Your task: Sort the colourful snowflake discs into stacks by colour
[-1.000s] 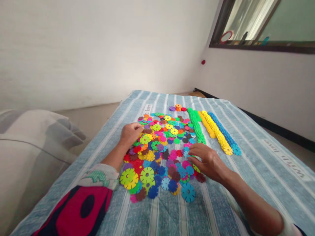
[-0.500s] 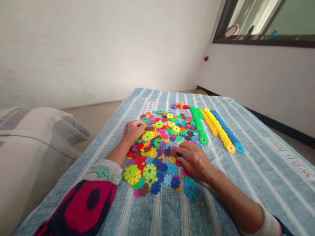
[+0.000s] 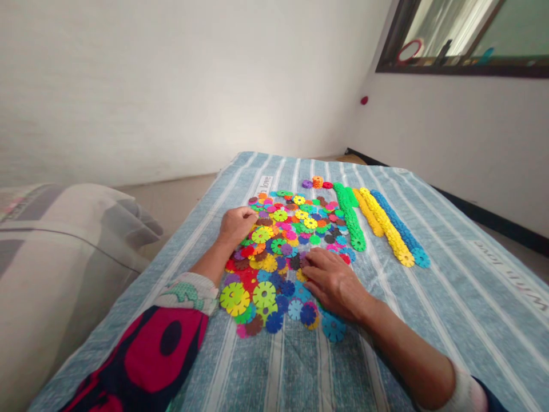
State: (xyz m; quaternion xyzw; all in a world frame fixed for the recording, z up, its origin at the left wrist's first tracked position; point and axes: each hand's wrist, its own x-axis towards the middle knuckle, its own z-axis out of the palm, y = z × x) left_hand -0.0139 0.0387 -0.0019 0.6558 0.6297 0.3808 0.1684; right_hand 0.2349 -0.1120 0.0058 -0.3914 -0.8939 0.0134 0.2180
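A loose pile of flat, notched plastic discs [image 3: 264, 293] in many colours lies on the striped cloth. My left hand [image 3: 237, 226] is at the pile's left edge with its fingers curled together; whatever they may pinch is hidden. Over the pile's right side, my right hand [image 3: 335, 282] rests palm down, fingers stretched and slightly apart. Its fingertips touch discs near a black disc [image 3: 295, 261] and hide some of those beneath. Right of the pile run long overlapping rows of single-colour discs: a green row [image 3: 351, 220], a yellow row [image 3: 388, 226] and a blue row [image 3: 398, 226].
A shorter orange-yellow row [image 3: 369, 214] lies between the green and yellow ones. Small purple [image 3: 307, 183], orange [image 3: 317, 182] and red stacks [image 3: 327, 185] sit at the far side. The blue striped cloth [image 3: 454, 320] covers the surface. A cloth-covered form [image 3: 72, 246] stands at left.
My right hand has shifted slightly left, inward over the pile, uncovering discs at its right edge. My left hand stays almost in place. The whole view has tilted a little.
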